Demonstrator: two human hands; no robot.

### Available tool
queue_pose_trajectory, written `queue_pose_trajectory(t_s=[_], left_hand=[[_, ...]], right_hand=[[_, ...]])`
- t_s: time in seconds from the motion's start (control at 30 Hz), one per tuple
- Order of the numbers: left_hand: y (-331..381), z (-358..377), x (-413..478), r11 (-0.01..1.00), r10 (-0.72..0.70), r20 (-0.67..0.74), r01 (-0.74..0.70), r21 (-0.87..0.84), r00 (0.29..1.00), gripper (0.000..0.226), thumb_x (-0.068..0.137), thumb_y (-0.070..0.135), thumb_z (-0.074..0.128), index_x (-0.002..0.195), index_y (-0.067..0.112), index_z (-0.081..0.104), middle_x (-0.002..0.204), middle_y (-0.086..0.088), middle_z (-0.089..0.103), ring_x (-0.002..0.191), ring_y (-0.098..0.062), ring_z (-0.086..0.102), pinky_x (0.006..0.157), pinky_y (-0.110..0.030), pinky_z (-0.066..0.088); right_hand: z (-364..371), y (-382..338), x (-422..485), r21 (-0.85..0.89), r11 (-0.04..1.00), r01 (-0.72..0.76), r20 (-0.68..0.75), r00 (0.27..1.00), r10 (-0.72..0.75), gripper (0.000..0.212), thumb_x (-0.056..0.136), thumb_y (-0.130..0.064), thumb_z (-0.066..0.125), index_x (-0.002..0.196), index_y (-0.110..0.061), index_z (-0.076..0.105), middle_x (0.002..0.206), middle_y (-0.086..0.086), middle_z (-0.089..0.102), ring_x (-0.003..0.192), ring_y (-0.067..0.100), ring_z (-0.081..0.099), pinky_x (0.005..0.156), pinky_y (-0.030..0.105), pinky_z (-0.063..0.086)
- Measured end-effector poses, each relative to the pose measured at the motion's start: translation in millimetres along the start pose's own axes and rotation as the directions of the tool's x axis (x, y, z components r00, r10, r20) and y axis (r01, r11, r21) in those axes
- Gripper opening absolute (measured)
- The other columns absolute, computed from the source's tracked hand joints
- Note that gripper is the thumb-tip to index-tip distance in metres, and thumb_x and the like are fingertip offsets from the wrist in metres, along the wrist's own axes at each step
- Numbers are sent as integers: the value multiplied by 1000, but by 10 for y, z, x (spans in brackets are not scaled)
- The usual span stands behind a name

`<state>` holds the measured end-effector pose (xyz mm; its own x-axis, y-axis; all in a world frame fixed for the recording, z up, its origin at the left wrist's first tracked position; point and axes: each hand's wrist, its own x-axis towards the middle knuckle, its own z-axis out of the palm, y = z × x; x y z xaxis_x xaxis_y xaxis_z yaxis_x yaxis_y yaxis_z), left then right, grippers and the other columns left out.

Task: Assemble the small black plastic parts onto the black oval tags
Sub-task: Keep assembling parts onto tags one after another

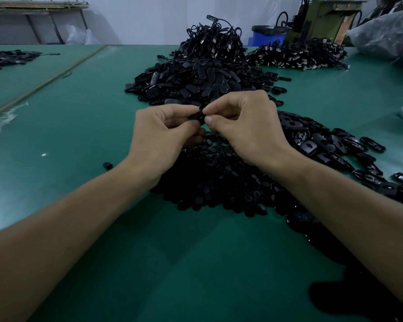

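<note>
Two hands meet over the near heap of small black parts (219, 182): the left hand (158, 135) pinches a black oval tag (197, 117) with curled fingers, and the right hand (247, 126) pinches its other end, apparently pressing a part in, though that piece is hidden. Next, I judge, a firm squeeze must seat it. Beyond, the green table (79, 135) carries a tag pile (196, 82) and a corded heap (216, 43); a blue bin (268, 36) stands before the pale wall (149, 19).

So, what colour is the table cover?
The table cover is dark green, best seen in the head view.
</note>
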<state>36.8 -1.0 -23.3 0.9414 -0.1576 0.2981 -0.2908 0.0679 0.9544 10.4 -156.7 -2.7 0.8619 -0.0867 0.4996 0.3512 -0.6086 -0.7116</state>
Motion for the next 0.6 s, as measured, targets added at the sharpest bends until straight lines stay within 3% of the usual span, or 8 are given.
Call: queue_pose_trajectory(t_s=[0.37, 0.6], left_hand=[[13, 14, -3, 998, -23, 26, 24, -52, 999, 21, 88, -6, 70, 101, 10, 72, 76, -3, 77, 73, -12, 74, 70, -21, 59], [27, 17, -21, 999, -3, 25, 4, -34, 1000, 22, 88, -7, 70, 101, 10, 71, 75, -2, 77, 71, -12, 74, 70, -21, 59]], right_hand=[[-8, -9, 1, 16, 999, -29, 11, 1000, 29, 8, 87, -15, 74, 89, -23, 75, 76, -9, 72, 73, 2, 68, 75, 22, 57], [-13, -22, 3, 11, 999, -37, 13, 999, 37, 12, 87, -15, 73, 85, -26, 70, 74, -10, 70, 70, -1, 66, 64, 11, 49]])
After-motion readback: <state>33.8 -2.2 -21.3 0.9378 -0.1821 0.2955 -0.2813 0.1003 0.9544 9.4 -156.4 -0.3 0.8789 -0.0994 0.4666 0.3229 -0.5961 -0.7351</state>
